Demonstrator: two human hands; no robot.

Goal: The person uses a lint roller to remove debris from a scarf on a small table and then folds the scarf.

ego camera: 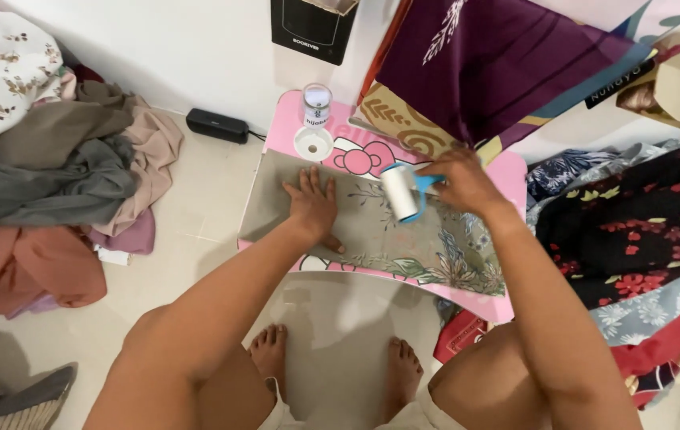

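A grey-green cloth with a flower print (403,239) lies spread over a small pink table (507,171). My left hand (312,203) presses flat on the cloth's left part, fingers apart. My right hand (459,179) grips the blue handle of a lint roller (399,191), whose white roll rests on the cloth near the middle. My knees and bare feet show below the table.
A clear plastic jar (317,103) and its white lid (313,143) stand at the table's back. A black box (217,125) lies on the floor by the wall. Piles of cloth fill the left (53,175) and right (634,231). A purple cloth (499,56) hangs above.
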